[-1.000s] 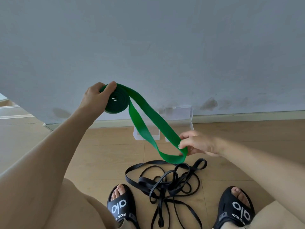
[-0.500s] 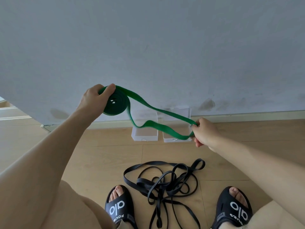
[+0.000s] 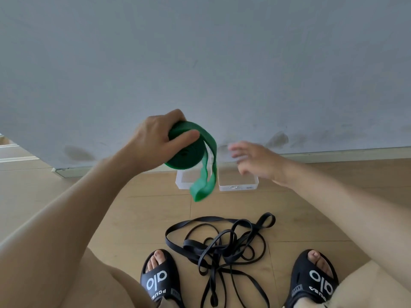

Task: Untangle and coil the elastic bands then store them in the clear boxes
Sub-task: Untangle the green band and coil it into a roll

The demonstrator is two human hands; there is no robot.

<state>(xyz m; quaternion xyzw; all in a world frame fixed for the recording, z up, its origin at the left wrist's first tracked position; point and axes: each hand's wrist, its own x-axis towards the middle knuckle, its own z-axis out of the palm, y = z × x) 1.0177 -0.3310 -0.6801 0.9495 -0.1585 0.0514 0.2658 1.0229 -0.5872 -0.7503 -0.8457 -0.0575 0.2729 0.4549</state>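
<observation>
Two bands in play: green band [image 3: 193, 150] is mostly coiled, black bands [image 3: 219, 245] lie tangled on the floor [image 3: 89, 196] between the slippers [image 3: 159, 278]. Left hand [image 3: 155, 138] grips the green coil in the air, thumb pressed across its face, fingers wrapped behind. Short looped tail [image 3: 203, 185] hangs off the coil, dangling in front of the two clear boxes [image 3: 239, 185] that sit by the wall [image 3: 200, 63]. Right hand [image 3: 258, 161] holds nothing, fingers spread and loose, hovering above the right box (blurred, so finger detail is unclear). Step in hand, as I read it: finishing the green coil, with only that tail left to wrap. Next move calls for the right hand to catch the hanging loop and lay it flat round the coil, while the left keeps thumb pressure on so the turns don't spring loose. Then the coil goes into a box; both look empty, though the green tail hides part of the left one. Black tangle is untouched and will need sorting before coiling.
</observation>
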